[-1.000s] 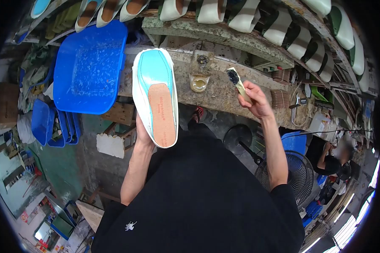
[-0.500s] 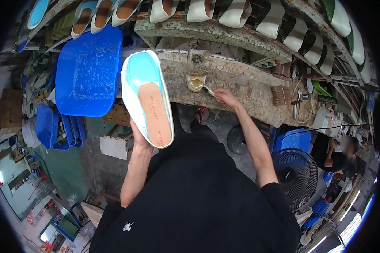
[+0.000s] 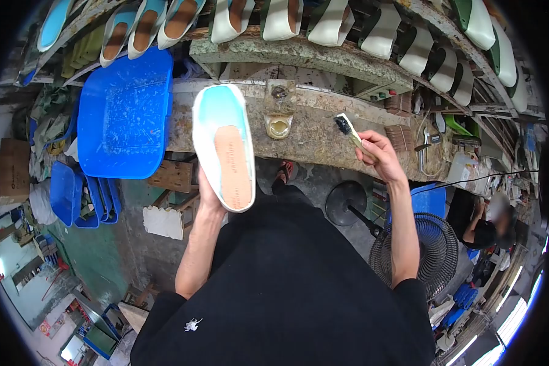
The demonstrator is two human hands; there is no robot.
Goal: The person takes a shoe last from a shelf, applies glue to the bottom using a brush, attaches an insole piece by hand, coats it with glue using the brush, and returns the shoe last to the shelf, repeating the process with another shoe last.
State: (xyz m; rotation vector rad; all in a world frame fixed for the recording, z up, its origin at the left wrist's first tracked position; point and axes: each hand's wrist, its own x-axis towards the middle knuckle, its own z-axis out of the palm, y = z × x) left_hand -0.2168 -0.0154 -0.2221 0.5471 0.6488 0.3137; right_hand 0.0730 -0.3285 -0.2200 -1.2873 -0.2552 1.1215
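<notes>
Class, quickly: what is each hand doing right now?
Left hand: holding the shoe.
Right hand: closed on the brush.

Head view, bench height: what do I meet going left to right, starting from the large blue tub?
Large blue tub, white-and-blue shoe, small cup, dark-bristled brush, brown ridged stack.

Head-worn view, facing forward and down
</notes>
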